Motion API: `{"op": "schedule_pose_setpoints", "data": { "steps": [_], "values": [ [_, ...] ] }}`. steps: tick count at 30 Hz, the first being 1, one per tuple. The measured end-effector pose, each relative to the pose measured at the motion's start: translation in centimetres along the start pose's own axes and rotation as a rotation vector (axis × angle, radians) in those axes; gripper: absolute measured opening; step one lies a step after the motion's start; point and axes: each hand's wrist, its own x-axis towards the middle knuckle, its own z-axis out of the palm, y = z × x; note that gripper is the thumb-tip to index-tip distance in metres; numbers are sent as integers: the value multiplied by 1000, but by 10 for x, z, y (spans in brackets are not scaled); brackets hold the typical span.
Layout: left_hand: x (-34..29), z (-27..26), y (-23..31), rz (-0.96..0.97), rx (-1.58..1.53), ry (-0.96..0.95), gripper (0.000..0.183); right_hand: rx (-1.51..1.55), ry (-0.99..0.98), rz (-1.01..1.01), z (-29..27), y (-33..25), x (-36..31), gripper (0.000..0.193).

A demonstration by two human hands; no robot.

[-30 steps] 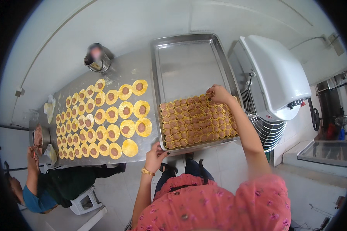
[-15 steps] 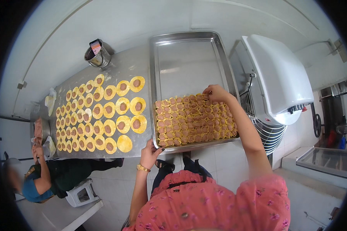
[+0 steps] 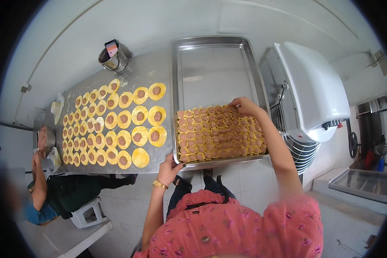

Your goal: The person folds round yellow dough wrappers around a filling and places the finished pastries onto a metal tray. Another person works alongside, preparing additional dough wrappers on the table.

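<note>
Just one tray (image 3: 215,77), one bare wrapper (image 3: 140,158)

Desk (image 3: 148,69) and tray (image 3: 219,73), clock positions taken from the tray's middle.
In tray: dumplings (image 3: 221,134), 6 o'clock half. On desk: dough rounds (image 3: 111,120) in rows, 9 o'clock; bucket (image 3: 116,63) holding phone (image 3: 111,48), 10 o'clock. Beside tray: mixer (image 3: 311,94), 3 o'clock.
</note>
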Motion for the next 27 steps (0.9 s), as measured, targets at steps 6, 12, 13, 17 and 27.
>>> {"op": "schedule_pose_setpoints", "data": {
  "steps": [6, 12, 13, 17, 27],
  "values": [
    [-1, -12, -9, 13, -39, -69, 40, 61, 280, 135, -1, -30, 1, 42],
    [-7, -58, -14, 82, -88, -163, 36, 361, 479, -216, 34, -134, 100, 25],
    [-9, -69, -16, 49, -109, -189, 36, 390, 442, -277, 44, -158, 127, 24],
    [-23, -121, -33, 88, -86, -75, 31, 383, 281, -269, 83, -230, 244, 24],
    [-147, -227, -153, -318, -152, 297, 27, 83, 722, 76, 194, -289, 433, 14]
  ]
}}
